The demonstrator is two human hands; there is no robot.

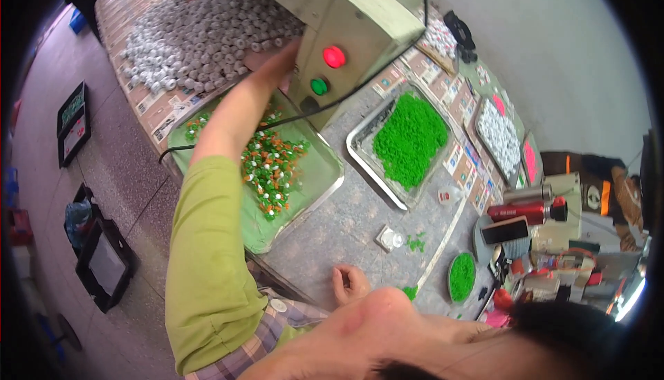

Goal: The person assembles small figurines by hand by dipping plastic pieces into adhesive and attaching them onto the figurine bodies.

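My left arm, in a lime-green sleeve, stretches over a pale green tray (318,172) to the beige machine housing (373,6). Its bare wrist ends at the housing's edge, where my left hand (282,63) is mostly hidden, its fingers out of sight. Beside that hand spreads a big heap of small white round parts (207,27). The tray holds many small green, orange and white pieces (275,172). My right hand (351,284) rests low on the grey tabletop (318,241) with its fingers curled in; whatever they hold, if anything, is hidden.
The housing carries a red button (334,57) and a green button (319,86); a black cable (360,89) crosses in front. Right of it are a metal tray of green bits (411,141), a small clear container (389,239), a green-filled dish (461,276) and a red flask (526,210).
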